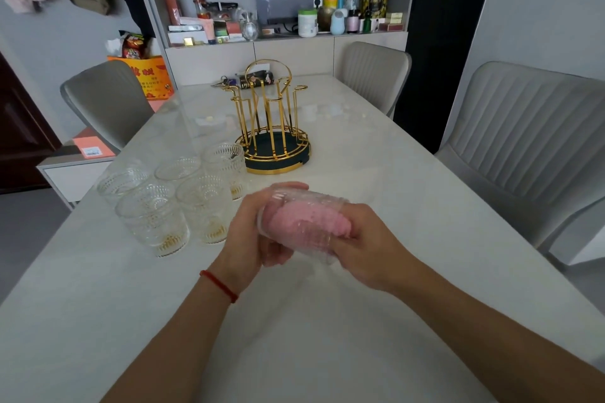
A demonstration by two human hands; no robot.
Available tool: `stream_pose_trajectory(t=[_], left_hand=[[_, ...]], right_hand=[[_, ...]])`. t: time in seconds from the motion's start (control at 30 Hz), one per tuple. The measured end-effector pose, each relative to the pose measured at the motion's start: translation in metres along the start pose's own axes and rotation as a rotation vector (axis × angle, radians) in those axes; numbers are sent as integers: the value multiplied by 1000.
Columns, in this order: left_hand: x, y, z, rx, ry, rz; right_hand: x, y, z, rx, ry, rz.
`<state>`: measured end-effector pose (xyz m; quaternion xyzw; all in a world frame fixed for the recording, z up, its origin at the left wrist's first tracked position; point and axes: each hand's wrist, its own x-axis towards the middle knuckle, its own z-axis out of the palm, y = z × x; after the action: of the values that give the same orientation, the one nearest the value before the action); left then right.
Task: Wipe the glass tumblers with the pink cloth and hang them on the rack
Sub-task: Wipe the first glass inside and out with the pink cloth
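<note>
A beaded glass tumbler (296,240) lies on its side above the table, held between both hands. My left hand (253,232) grips its base end. My right hand (366,245) is at its mouth, fingers pushed inside and curled around the pink cloth (304,217), which fills the glass. Several more tumblers (154,222) stand upright in a cluster to the left. The gold wire rack (273,127) on a dark round base stands behind them at the table's middle, with no glass on its pegs.
The white table (393,180) runs away from me. Grey chairs (530,141) stand at the right, the far right corner and the far left. Keys and a small box (252,80) lie at the far edge. A cluttered shelf is behind.
</note>
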<state>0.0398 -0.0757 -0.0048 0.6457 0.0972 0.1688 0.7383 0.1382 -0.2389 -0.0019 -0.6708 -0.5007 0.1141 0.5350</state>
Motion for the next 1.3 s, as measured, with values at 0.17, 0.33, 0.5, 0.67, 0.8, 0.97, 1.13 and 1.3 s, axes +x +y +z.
stream_pose_trajectory(t=[0.17, 0.33, 0.5, 0.67, 0.8, 0.97, 1.13, 1.3], left_hand=[[1, 2, 16, -11, 179, -174], [-3, 4, 21, 161, 361, 202], [-5, -2, 4, 255, 211, 364], [3, 8, 7, 15, 191, -242], [5, 3, 14, 24, 362, -137], [4, 3, -8, 152, 374, 181], [1, 1, -4, 246, 284, 291], [6, 5, -3, 5, 105, -26]], right_hand=[[6, 14, -2, -581, -104, -339], [-7, -12, 24, 492, 90, 252], [-8, -11, 27, 895, 102, 517], [-2, 1, 8, -64, 27, 92], [-3, -4, 19, 115, 96, 237], [-13, -15, 19, 1008, 206, 566], [-19, -13, 14, 1073, 305, 536], [-17, -10, 9, 907, 263, 489]])
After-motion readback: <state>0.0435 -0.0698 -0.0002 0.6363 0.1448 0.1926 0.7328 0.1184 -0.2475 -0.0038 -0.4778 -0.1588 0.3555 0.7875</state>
